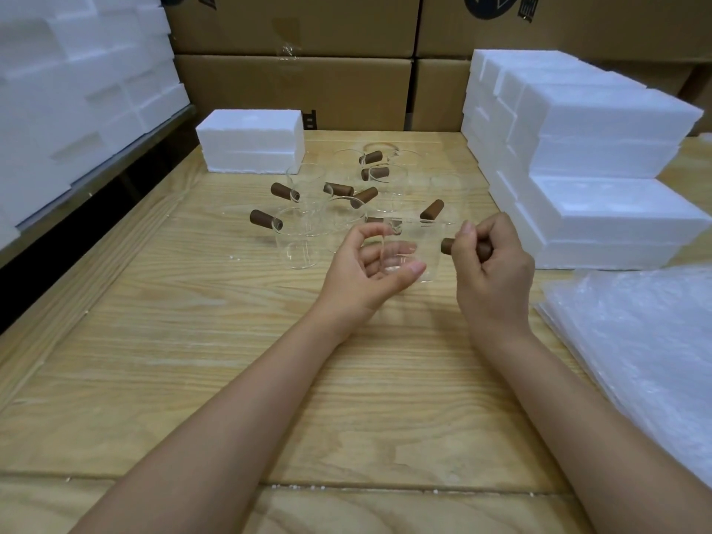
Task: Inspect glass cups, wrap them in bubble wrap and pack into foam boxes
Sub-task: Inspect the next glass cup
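Note:
A clear glass cup (418, 244) with a brown wooden handle is held above the wooden table (192, 341) between both hands. My right hand (493, 271) grips the brown handle, its fingers curled round it. My left hand (370, 264) cups the glass body, thumb and fingers curved around its near side. Behind them stand several more glass cups (308, 229) with brown handles, clustered mid-table. A stack of bubble wrap sheets (635, 341) lies at the right edge. One closed foam box (250, 142) sits at the back left of the table.
Stacked white foam boxes (585, 163) rise at the right, and more foam boxes (77, 90) fill a shelf at the left. Brown cardboard cartons (293, 86) form a wall behind the table. Bare wood lies in front of my arms.

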`<state>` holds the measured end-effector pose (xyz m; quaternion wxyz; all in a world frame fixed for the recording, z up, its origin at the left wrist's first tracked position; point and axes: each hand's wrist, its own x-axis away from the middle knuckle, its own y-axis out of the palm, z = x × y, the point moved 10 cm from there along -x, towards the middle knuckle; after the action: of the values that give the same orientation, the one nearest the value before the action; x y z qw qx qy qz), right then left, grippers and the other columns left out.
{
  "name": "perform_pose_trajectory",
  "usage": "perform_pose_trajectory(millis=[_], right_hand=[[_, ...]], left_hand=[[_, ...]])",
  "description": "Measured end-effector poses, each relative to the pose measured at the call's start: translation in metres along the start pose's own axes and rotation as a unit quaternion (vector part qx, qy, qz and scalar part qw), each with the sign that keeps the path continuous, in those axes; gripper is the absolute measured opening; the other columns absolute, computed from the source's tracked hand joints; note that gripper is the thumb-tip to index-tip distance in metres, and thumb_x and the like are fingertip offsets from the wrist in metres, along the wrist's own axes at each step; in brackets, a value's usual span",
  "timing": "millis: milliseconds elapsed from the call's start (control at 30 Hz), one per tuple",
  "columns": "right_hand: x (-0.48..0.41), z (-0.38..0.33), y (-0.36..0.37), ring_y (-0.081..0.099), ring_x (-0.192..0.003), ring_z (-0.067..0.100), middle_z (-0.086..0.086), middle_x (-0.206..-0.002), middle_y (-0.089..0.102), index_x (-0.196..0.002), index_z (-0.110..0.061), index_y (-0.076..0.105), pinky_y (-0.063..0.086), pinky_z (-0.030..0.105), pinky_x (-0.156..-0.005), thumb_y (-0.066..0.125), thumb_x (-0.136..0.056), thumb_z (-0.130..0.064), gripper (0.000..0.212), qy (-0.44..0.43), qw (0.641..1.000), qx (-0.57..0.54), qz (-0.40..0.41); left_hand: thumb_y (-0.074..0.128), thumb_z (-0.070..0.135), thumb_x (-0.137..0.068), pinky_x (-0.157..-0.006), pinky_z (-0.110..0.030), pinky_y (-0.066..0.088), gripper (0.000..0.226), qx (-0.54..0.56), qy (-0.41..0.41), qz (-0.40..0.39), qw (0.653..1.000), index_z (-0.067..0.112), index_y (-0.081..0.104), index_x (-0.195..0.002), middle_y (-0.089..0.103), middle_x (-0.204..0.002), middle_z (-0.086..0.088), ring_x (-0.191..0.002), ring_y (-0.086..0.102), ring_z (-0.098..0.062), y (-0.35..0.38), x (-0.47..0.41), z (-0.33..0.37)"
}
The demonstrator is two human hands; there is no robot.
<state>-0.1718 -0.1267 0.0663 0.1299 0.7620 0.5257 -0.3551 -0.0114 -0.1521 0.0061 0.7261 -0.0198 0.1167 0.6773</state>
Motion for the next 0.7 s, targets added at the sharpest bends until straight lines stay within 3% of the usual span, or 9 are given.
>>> perform_pose_trajectory(millis=[100,200,267,333,400,533,633,700], right_hand=[[-0.001,0.013,-0.002,0.063,-0.072,0.033,0.014,-0.063,0.055,-0.068,-0.018,0.039,0.042,0.030,-0.056,0.043,-0.096,-0.028,0.030,0.071,0.997,-0.027,0.022],[0.003,0.031,0.002,0.061,-0.057,0.001,-0.006,-0.061,0.061,-0.069,-0.017,0.045,0.039,0.020,-0.055,0.040,-0.098,-0.026,0.031,0.160,0.984,-0.072,0.031],[0.007,0.044,0.007,0.045,-0.043,0.000,-0.015,-0.049,0.056,-0.069,-0.016,0.047,0.035,0.025,-0.053,0.038,-0.099,-0.023,0.032,0.232,0.968,-0.094,0.022],[0.012,0.055,0.010,0.031,-0.036,0.004,-0.014,-0.039,0.043,-0.066,-0.016,0.047,0.028,0.025,-0.045,0.038,-0.097,-0.019,0.033,0.302,0.944,-0.133,0.024],[0.015,0.059,0.010,0.027,-0.033,0.006,-0.010,-0.039,0.043,-0.064,-0.016,0.045,0.025,0.022,-0.041,0.039,-0.095,-0.016,0.033,0.335,0.928,-0.161,0.033],[0.011,0.045,0.006,0.048,-0.053,0.011,-0.014,-0.053,0.062,-0.067,-0.017,0.046,0.039,0.030,-0.057,0.045,-0.096,-0.025,0.030,0.269,0.955,-0.119,0.025],[0.005,0.025,-0.002,0.061,-0.064,0.008,-0.011,-0.060,0.065,-0.069,-0.020,0.048,0.042,0.013,-0.060,0.052,-0.095,-0.025,0.027,0.169,0.982,-0.072,0.039],[0.002,0.013,-0.005,0.060,-0.065,0.018,-0.006,-0.059,0.060,-0.069,-0.023,0.046,0.040,0.011,-0.056,0.055,-0.093,-0.024,0.026,0.118,0.990,-0.062,0.047]], left_hand=[[0.082,0.007,-0.067,-0.084,-0.023,0.053,0.058,-0.027,0.030,0.006,0.999,0.023,0.045,-0.109,0.068,-0.111,-0.007,-0.099,0.068,-0.013,0.001,0.002,0.005],[0.082,-0.002,-0.069,-0.094,-0.024,0.050,0.067,-0.083,0.075,0.009,0.994,0.018,0.038,-0.116,0.063,-0.119,-0.007,-0.110,0.064,-0.013,0.002,0.002,0.012],[0.083,-0.002,-0.068,-0.097,-0.024,0.048,0.072,-0.108,0.108,0.015,0.988,0.020,0.035,-0.116,0.060,-0.122,-0.006,-0.116,0.060,-0.014,0.002,0.004,0.017],[0.084,-0.001,-0.067,-0.098,-0.024,0.047,0.074,-0.129,0.136,0.017,0.982,0.025,0.034,-0.115,0.058,-0.124,-0.004,-0.119,0.057,-0.012,0.002,0.006,0.022],[0.085,0.001,-0.067,-0.097,-0.026,0.049,0.074,-0.140,0.147,0.018,0.979,0.027,0.034,-0.113,0.058,-0.122,0.001,-0.117,0.058,-0.010,0.003,0.007,0.025],[0.084,0.000,-0.067,-0.084,-0.026,0.053,0.071,-0.122,0.120,0.017,0.985,0.025,0.036,-0.112,0.061,-0.118,0.000,-0.105,0.062,-0.009,0.003,0.006,0.022],[0.082,-0.002,-0.069,-0.079,-0.025,0.053,0.064,-0.075,0.071,0.001,0.995,0.024,0.039,-0.109,0.065,-0.117,-0.009,-0.104,0.066,-0.014,0.004,0.004,0.015],[0.081,0.000,-0.070,-0.080,-0.030,0.055,0.059,-0.042,0.036,-0.017,0.998,0.022,0.042,-0.107,0.068,-0.113,-0.007,-0.102,0.068,-0.017,0.007,0.003,0.009]])
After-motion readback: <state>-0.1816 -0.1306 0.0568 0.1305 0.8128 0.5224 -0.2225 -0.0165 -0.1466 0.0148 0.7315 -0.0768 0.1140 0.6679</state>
